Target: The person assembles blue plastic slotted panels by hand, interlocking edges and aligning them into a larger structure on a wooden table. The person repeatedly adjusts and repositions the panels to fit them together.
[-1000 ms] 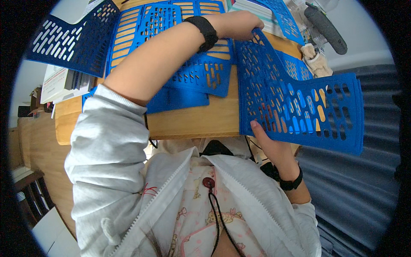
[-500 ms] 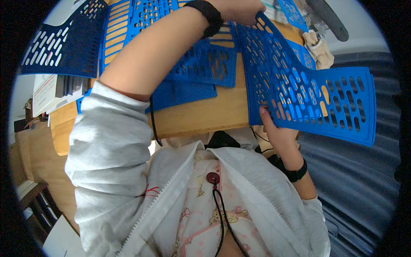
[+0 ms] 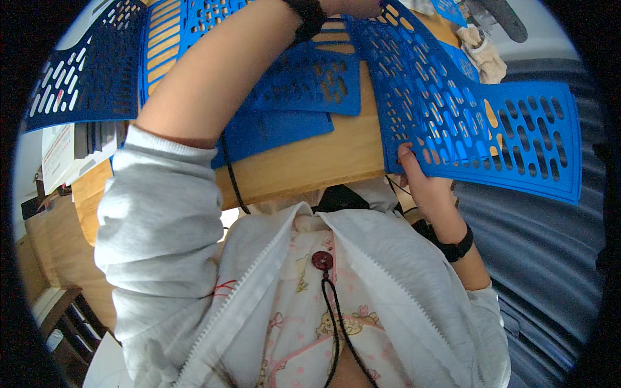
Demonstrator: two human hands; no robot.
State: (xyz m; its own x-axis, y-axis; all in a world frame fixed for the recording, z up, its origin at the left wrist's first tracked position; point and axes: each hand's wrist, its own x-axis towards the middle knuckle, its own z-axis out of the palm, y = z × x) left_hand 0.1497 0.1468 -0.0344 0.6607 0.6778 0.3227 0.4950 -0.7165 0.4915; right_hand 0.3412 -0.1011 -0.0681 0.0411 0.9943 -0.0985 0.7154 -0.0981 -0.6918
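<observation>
While the right hand [image 3: 427, 189] pinches its near left corner, the blue slotted panel [image 3: 475, 97] spreads away and to the right of that hand. Right thumb lies on the face of the panel at that corner; the other fingers are mostly hidden behind or under it. Grip reads as closed on the panel.

Left hand [image 3: 356, 5] is at the panel's far left corner, fingertips right up against it. Most of that hand is cut off by the upper edge of the view, so can't tell whether it's clamped or just touching. Left forearm crosses over the table [image 3: 323, 156], sleeve [image 3: 165, 200] pushed up.

Panel geometry: left part reaches from one hand to the other, top edge dips in a curve, right flap extends past the table in front of the dark curtain [image 3: 517, 239]. Right edge looks doubled; can't confirm layer count.

On the table, left of the held panel: flat slotted blue sheet [image 3: 349, 103], partly under the left forearm, overlapping a plain blue sheet [image 3: 284, 132] nearer the person. Far left: darker blue slotted piece [image 3: 113, 71] standing up, books and papers [image 3: 68, 142] just beside it. Beige cloth [image 3: 482, 55] sits beyond the held panel. Black cord [image 3: 231, 178] hangs over the near table edge.
</observation>
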